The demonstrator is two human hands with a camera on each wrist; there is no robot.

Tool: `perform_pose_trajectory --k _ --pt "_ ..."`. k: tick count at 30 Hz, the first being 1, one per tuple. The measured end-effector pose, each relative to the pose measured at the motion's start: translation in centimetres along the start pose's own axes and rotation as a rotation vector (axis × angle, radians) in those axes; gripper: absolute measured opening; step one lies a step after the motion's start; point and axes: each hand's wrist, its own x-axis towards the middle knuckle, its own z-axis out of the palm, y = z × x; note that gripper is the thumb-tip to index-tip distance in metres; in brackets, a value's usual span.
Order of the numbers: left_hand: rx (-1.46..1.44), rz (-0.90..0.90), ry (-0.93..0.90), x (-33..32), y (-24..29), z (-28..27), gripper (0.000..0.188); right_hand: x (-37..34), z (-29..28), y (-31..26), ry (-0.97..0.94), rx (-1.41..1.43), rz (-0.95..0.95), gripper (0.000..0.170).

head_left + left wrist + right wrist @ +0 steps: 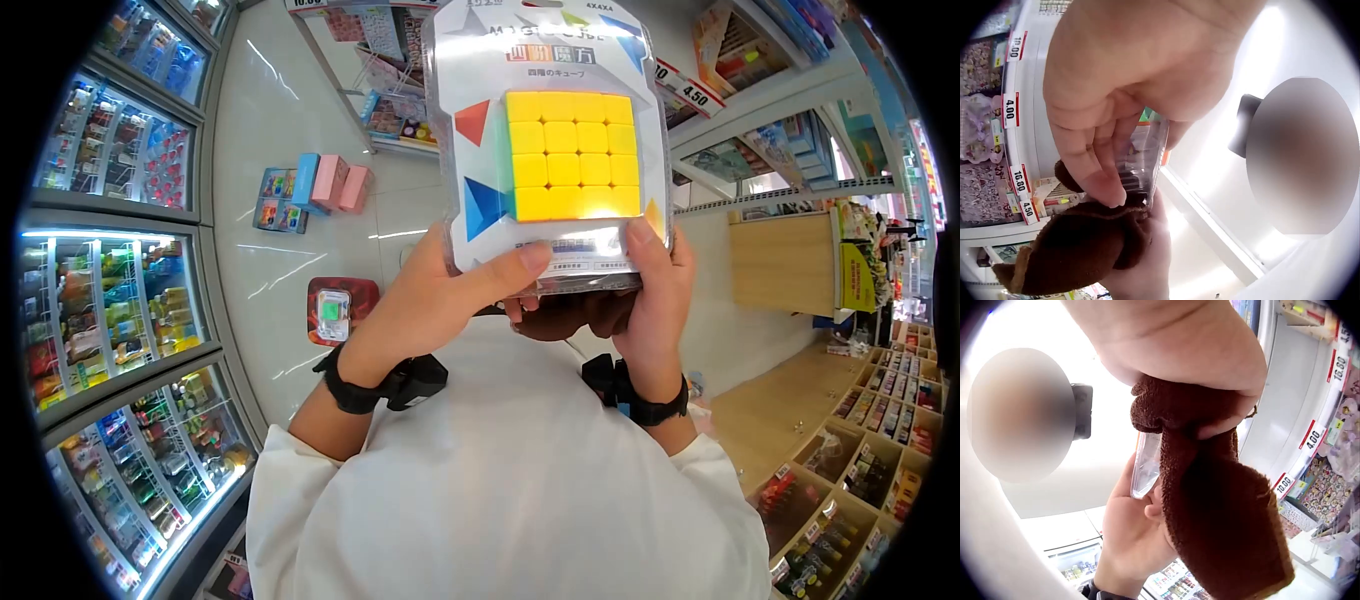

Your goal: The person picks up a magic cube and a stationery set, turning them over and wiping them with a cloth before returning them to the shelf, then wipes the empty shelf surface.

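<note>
A blister-packed 4x4 magic cube (575,155), yellow side up, is held up in front of the person's chest. At its lower left corner the left hand (435,295) grips the pack, thumb on the front and fingers curled behind. The right hand (655,300) pinches the lower right corner with the thumb in front. Bunched in that same hand is a brown cloth (1222,519), which hangs under the pack with a lighter trimmed edge. In the left wrist view, the left fingertips reach the clear plastic edge (1141,162) close above the cloth.
Lit glass-door cabinets (120,310) line the left side. On the floor are pink boxes (340,185) and blue ones, plus a red stool (365,295) bearing another packaged item (331,312). Shelves with price tags (690,88) and wooden bins (830,450) stand to the right.
</note>
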Motion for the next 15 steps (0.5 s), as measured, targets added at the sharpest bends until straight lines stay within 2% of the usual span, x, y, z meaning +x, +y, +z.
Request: perform_pose_trajectory --k 8,15 --pt "-0.018 0.098 0.180 -2.1 -4.2 5.7 0.036 -2.1 -5.1 0.4 -0.137 0.107 0.105 0.033" --pt "0.131 0.195 0.229 -2.2 -6.4 9.0 0.034 -3.4 -8.9 0.3 -0.193 0.120 0.068 0.037"
